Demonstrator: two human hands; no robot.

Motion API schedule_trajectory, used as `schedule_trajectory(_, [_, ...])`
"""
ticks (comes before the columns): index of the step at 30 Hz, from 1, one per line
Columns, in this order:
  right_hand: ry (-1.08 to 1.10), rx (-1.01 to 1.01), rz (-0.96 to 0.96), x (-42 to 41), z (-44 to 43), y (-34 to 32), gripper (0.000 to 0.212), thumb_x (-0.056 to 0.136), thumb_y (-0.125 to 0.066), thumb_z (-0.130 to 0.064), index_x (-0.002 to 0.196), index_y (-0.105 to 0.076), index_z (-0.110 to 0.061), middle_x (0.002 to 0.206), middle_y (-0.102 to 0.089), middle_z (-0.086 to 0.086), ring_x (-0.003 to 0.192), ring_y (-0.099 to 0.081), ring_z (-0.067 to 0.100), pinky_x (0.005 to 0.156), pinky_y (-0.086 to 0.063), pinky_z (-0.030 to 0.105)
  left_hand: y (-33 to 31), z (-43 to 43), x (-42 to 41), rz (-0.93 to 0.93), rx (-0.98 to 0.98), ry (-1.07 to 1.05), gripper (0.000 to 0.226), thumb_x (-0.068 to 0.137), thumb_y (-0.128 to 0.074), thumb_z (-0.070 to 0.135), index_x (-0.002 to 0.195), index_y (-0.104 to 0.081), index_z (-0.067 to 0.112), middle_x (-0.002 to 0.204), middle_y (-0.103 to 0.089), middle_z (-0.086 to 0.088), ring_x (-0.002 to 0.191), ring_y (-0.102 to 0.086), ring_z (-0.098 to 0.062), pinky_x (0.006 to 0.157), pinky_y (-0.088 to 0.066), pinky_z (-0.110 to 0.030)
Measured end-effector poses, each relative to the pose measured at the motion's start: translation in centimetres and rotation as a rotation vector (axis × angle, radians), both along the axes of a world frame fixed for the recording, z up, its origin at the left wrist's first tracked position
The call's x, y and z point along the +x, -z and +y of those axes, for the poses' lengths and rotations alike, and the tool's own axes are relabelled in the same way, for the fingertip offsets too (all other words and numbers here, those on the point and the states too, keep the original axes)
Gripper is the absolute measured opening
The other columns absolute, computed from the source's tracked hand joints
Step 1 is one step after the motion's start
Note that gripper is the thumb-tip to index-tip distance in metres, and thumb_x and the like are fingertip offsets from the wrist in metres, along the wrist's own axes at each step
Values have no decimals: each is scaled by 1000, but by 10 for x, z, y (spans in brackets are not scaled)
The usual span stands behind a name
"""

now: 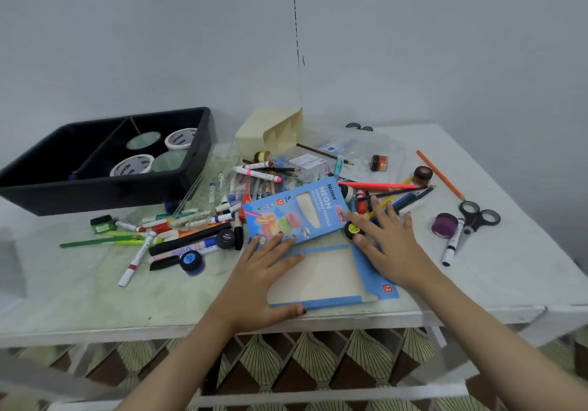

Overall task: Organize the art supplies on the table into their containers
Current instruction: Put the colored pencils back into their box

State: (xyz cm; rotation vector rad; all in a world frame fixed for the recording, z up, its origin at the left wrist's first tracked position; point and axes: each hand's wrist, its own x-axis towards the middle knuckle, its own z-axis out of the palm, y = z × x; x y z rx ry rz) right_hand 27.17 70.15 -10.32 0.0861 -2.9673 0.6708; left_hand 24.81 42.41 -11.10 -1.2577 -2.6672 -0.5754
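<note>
Pencil box (296,213): a blue carton of neon coloured pencils lies flat on the white table (63,299), in the middle near the front edge. Its long axis runs from the person away towards the wall, leaning slightly to the right. The printed face is at the far end and its lettering reads sideways. The near end is unfolded into a cream-lined flap (321,273) that points at the person.

Left hand (264,280): laid flat on the flap, fingers straight and close together, tips at the lower border of the printed face, thumb on the flap's near edge.

Right hand (388,245): palm down with fingers spread, on the carton's right side and over loose coloured pencils (413,191); its thumb lies just beside a yellow-labelled jar (352,229). Neither hand grips anything.

Surroundings: a black divided tray (95,184) holding white tubs (181,138) at far left; a heap of markers (197,238) left of the carton; scissors (477,216) and a purple jar (444,223) to the right.
</note>
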Motion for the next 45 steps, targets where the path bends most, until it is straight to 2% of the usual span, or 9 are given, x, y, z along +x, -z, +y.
schedule_trajectory(4, [64,-39,25,4,5,-3,58,85,-12,-64,139,-30,-50,159,-1,-2,146,8,23,113,12,47,0,0,-2,1,18,16,79,77,-45,77,142,-38,32,154,-22,12,144,-6,-5,117,7,-32])
schedule_trajectory(11, [37,-150,-16,8,13,-9,58,79,-13,-68,136,-17,-54,157,-1,-6,146,6,17,115,6,43,-11,14,-8,27,135,10,65,86,-40,66,138,-45,29,151,-29,11,143,-15,-5,118,-1,-31])
schedule_trajectory(15, [213,-91,110,-2,43,-17,42,97,-41,-27,138,-46,-22,154,-25,12,142,-21,29,113,-17,43,-22,36,-21,59,215,-36,51,92,-40,54,128,-57,23,136,-51,8,134,-33,-7,114,-17,-30])
schedule_trajectory(20, [331,-41,232,-16,85,-30,40,89,-42,4,118,-64,-12,129,-56,13,117,-46,33,97,-33,35,-40,77,-44,57,226,-42,37,87,-49,34,117,-64,18,115,-65,3,115,-49,-12,98,-30,-27])
schedule_trajectory(29, [281,145,112,-53,116,-39,19,88,-63,-21,105,-72,-20,110,-59,8,102,-48,24,78,-33,27,-55,138,-64,-50,302,-43,30,89,-58,11,118,-63,14,103,-66,-2,101,-53,-16,91,-34,-23])
schedule_trajectory(33, [263,77,172,-60,119,-44,8,84,-66,-18,85,-73,-17,106,-60,4,98,-47,21,79,-34,28,-54,144,-65,-94,321,-62,31,90,-58,11,120,-62,15,108,-65,0,105,-51,-12,90,-32,-18])
schedule_trajectory(40, [169,164,88,-64,123,-36,12,82,-69,-31,89,-74,-22,111,-56,-2,100,-46,19,83,-37,31,-47,146,-70,-58,250,-88,33,86,-60,9,118,-63,13,111,-66,-2,106,-53,-18,91,-34,-23])
schedule_trajectory(43, [145,7,182,-64,124,-40,10,83,-67,-23,82,-73,-15,95,-60,-5,92,-51,15,81,-41,28,-36,142,-75,4,178,-72,33,80,-64,7,113,-65,11,115,-65,-3,110,-55,-21,96,-35,-28])
schedule_trajectory(45, [190,-306,256,-59,117,-51,8,84,-66,-19,80,-70,-13,86,-64,-1,79,-55,12,75,-45,17,-31,139,-76,17,161,-58,37,78,-65,6,115,-65,12,119,-63,-3,114,-53,-21,97,-33,-27])
